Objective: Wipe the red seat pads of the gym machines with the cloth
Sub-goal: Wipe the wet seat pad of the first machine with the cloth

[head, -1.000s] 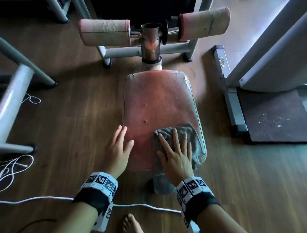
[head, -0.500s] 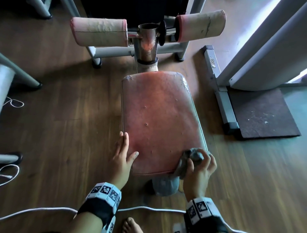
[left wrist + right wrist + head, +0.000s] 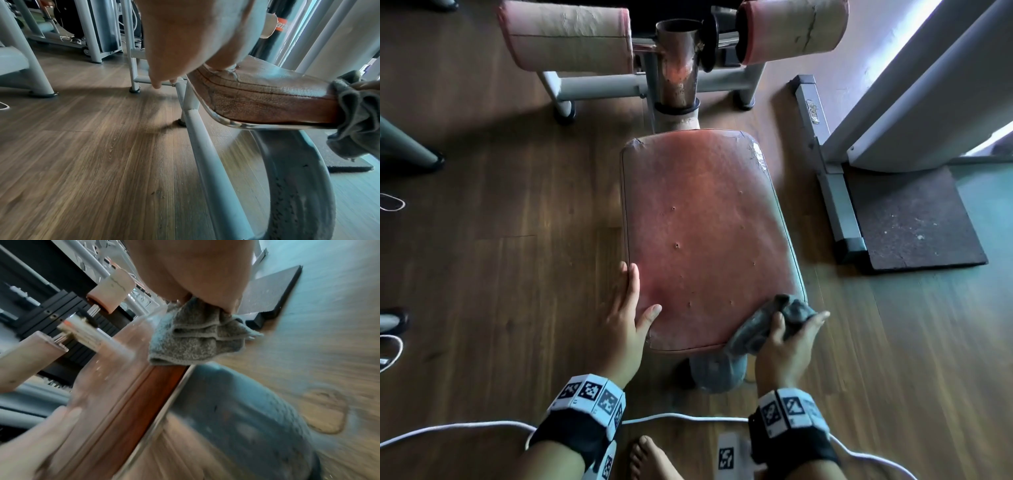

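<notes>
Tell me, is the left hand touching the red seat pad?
Touching. The head view shows the left hand resting flat on the red seat pad's near left edge, thumb lying on top.

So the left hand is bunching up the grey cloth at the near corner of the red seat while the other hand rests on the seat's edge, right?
Not quite: the right hand bunches the grey cloth at the near corner of the red seat; the left hand rests on the seat's edge. The head view shows it.
</notes>
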{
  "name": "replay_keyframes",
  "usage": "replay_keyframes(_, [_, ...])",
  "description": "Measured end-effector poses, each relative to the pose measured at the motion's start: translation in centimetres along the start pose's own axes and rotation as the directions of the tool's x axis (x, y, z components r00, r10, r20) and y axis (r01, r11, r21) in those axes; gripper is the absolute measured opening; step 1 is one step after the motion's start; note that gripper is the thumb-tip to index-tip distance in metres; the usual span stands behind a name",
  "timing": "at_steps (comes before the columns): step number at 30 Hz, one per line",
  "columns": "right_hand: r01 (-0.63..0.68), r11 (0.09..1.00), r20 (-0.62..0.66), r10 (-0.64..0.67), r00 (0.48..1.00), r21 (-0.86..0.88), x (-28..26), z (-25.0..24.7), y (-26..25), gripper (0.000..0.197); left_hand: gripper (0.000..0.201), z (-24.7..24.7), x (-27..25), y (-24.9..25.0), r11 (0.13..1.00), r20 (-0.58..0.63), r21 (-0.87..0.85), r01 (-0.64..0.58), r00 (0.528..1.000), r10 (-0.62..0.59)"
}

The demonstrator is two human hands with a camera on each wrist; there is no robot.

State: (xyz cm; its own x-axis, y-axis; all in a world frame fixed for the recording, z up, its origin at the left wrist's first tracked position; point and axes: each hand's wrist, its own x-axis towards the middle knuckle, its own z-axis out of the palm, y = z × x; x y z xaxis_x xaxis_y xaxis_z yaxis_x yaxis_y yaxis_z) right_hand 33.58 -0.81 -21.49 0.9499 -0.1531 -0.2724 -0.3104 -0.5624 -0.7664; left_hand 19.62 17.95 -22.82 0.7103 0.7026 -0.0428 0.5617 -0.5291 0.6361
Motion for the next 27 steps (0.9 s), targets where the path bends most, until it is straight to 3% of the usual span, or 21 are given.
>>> replay_keyframes(5, [0.079,0.997,0.095,-0.077,0.993,-0.019,-3.1,0.8,0.6,0.076,0.074,-0.5,0.0,0.8,1.0,-0.011,-0.014,0.016,1.0,-0.016])
replay_keyframes(10, [0.086,0.994,0.086,-0.08,0.993,-0.061,1.2,-0.6,0.6,0.072,0.075,-0.4,0.0,1.0,0.996,0.008,-0.067,0.055,0.998,-0.055])
replay_keyframes(15, [0.11,0.992,0.153,-0.101,0.983,-0.056,-1.3,-0.4,-0.3,0.073,0.075,-0.3,0.7,3.0,0.904,0.037,-0.36,0.229,0.972,-0.231])
replay_keyframes(19, [0.153,0.983,0.255,-0.123,0.959,-0.102,0.7,-1.9,-0.6,0.068,0.089,0.7,3.4,4.5,0.878,0.073,-0.33,0.346,0.937,-0.341])
replay_keyframes(22, [0.226,0.952,0.392,-0.131,0.911,-0.207,5.7,-2.7,-2.5,0.061,0.108,1.6,5.1,5.3,0.849,0.178,-0.229,0.477,0.878,-0.445])
replay_keyframes(27, [0.473,0.829,0.645,-0.189,0.74,-0.299,12.1,-0.3,-7.9,0.067,0.129,1.6,5.1,5.5,0.884,0.209,-0.103,0.456,0.879,-0.429])
